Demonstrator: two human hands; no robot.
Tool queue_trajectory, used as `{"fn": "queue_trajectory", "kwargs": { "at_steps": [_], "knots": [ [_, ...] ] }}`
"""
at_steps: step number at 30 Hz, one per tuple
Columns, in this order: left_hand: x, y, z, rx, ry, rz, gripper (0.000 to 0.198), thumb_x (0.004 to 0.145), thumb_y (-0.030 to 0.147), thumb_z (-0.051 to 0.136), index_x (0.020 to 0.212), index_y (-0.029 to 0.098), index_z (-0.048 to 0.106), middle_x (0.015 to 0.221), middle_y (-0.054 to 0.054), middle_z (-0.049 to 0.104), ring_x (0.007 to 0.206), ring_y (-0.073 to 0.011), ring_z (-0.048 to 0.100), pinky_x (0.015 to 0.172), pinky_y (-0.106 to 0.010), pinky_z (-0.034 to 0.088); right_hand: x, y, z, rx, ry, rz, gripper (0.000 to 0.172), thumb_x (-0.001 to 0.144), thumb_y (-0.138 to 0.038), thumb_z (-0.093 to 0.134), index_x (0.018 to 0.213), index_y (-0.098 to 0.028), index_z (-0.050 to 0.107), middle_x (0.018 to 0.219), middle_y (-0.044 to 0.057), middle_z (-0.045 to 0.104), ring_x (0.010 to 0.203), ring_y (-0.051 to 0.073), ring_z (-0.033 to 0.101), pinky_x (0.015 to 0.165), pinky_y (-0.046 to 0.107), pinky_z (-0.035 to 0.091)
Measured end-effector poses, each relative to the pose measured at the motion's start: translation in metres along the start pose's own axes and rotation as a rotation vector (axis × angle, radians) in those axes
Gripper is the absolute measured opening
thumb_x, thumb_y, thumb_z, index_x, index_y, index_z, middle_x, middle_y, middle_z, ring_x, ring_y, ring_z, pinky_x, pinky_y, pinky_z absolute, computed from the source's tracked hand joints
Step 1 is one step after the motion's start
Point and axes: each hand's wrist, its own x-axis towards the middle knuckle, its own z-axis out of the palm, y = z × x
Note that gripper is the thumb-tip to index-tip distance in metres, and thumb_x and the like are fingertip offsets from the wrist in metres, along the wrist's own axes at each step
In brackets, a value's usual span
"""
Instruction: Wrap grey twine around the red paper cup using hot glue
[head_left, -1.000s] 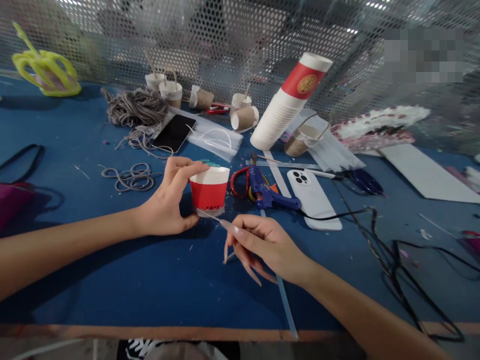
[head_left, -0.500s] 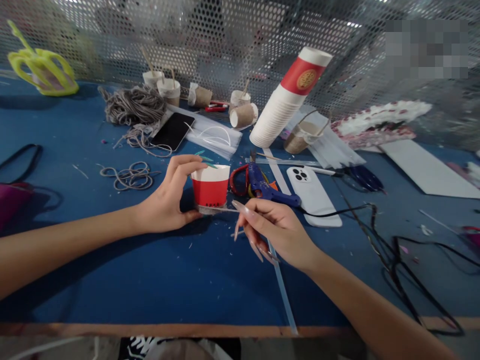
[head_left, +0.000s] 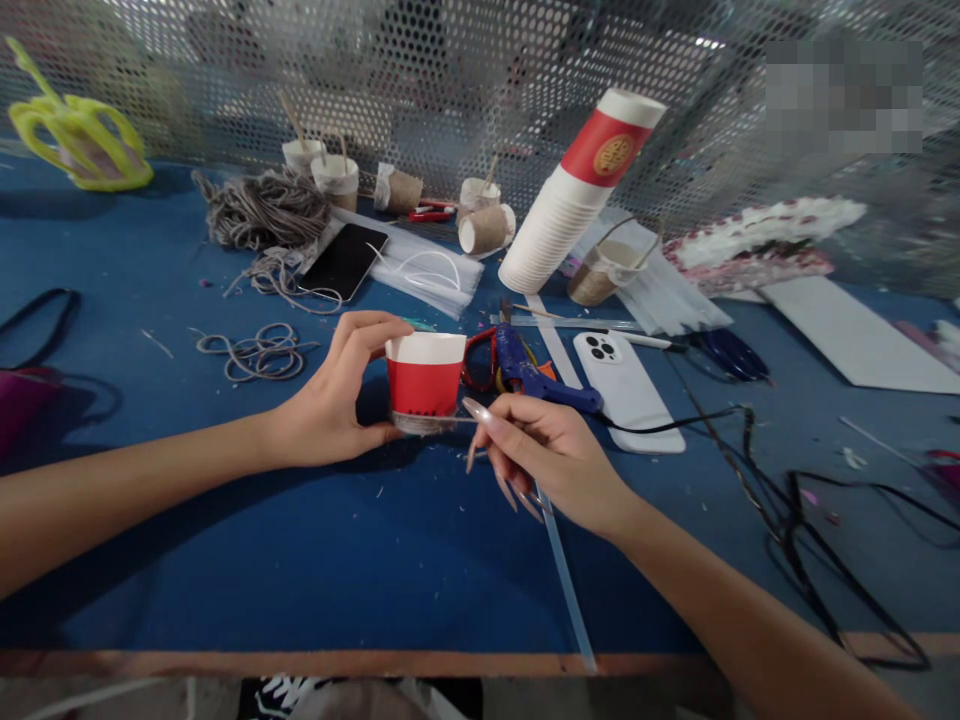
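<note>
My left hand (head_left: 334,400) grips a small red-and-white paper cup (head_left: 424,378) upright just above the blue table (head_left: 300,560), thumb at its base and fingers over its rim. A band of grey cord wraps the cup's bottom edge. My right hand (head_left: 547,455), with long nails, pinches the free end of that thin cord right beside the cup's lower right side. A blue glue gun (head_left: 529,375) lies just behind the right hand, its black cable trailing to the right.
A white phone (head_left: 626,390) lies face down beside the glue gun; red scissors (head_left: 476,358) behind the cup. A leaning stack of paper cups (head_left: 570,200), a black phone (head_left: 345,262), grey cord bundles (head_left: 259,210), wrapped cups and glue sticks fill the back. A perforated metal screen stands behind.
My right hand has moved up and left from below the cup to its lower right side, drawing the cord taut. The left hand has turned the cup slightly.
</note>
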Motion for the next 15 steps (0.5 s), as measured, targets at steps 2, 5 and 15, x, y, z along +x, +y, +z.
{"fn": "queue_trajectory", "kwargs": {
  "at_steps": [2, 5, 15],
  "knots": [
    [-0.0001, -0.0002, -0.0001, -0.02, -0.008, -0.016, 0.078, 0.07, 0.02, 0.076, 0.136, 0.025, 0.035, 0.129, -0.014, 0.038, 0.128, -0.0309, 0.043, 0.099, -0.048, 0.056, 0.0001, -0.0005, 0.0003, -0.007, -0.01, 0.003, 0.031, 0.091, -0.04, 0.059, 0.072, -0.016, 0.059, 0.048, -0.007, 0.053, 0.036, 0.002, 0.05, 0.035, 0.011, 0.037],
    [-0.0004, -0.0006, 0.0, -0.035, -0.003, -0.024, 0.08, 0.068, 0.019, 0.077, 0.136, 0.024, 0.035, 0.129, -0.014, 0.038, 0.128, -0.0311, 0.043, 0.101, -0.049, 0.055, 0.0001, -0.0011, 0.0, -0.012, -0.019, 0.008, 0.031, 0.091, -0.041, 0.059, 0.072, -0.016, 0.058, 0.048, -0.007, 0.052, 0.035, 0.003, 0.05, 0.034, 0.011, 0.036],
    [-0.0019, -0.0024, 0.0017, -0.091, 0.029, -0.061, 0.081, 0.065, 0.015, 0.078, 0.134, 0.024, 0.037, 0.13, -0.013, 0.038, 0.128, -0.0308, 0.044, 0.102, -0.048, 0.055, -0.0021, -0.002, -0.0013, -0.071, -0.008, 0.006, 0.033, 0.09, -0.043, 0.058, 0.071, -0.016, 0.059, 0.045, -0.008, 0.049, 0.033, 0.002, 0.046, 0.034, 0.013, 0.034]
  ]
}}
